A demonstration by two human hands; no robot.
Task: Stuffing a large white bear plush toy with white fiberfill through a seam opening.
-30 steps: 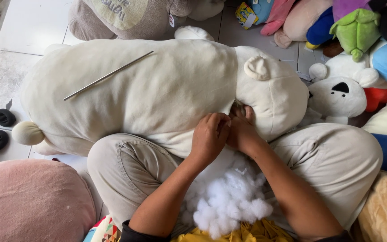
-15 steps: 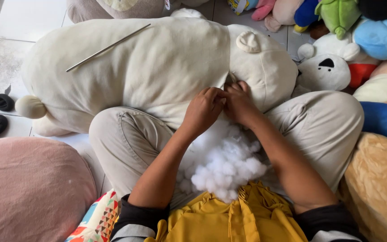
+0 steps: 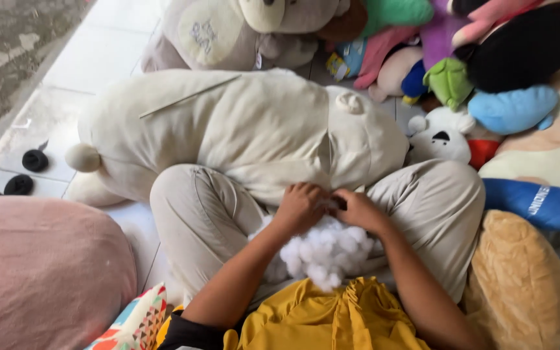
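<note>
2 hands meet at the underside of the big cream plush bear (image 3: 247, 129), right where its neck seam dips toward the lap. The left hand (image 3: 301, 206) is curled, fingers bent down into the white stuffing (image 3: 322, 249); the right hand (image 3: 358, 210) is curled too, fingertips pinched against the bear's fabric just beside the left. Whether either actually grips a tuft I cannot tell, since the knuckles hide the fingertips. The stuffing lies heaped in the lap between the 2 beige-trousered knees, touching both wrists.

Compared with 0.5 s ago, the view has lifted and pulled back: the bear sits lower and smaller in the picture, and more of the toy pile (image 3: 487, 71) behind it shows. The hands have dropped from the neck seam to the bear's lower edge, closer to the fluff. The thin metal rod (image 3: 189, 97) lies across the bear's back as before, and the 2 black pads (image 3: 35, 160) remain on the tiled floor (image 3: 72, 78) to the left. A pink cushion (image 3: 40, 272) fills the lower left corner.
</note>
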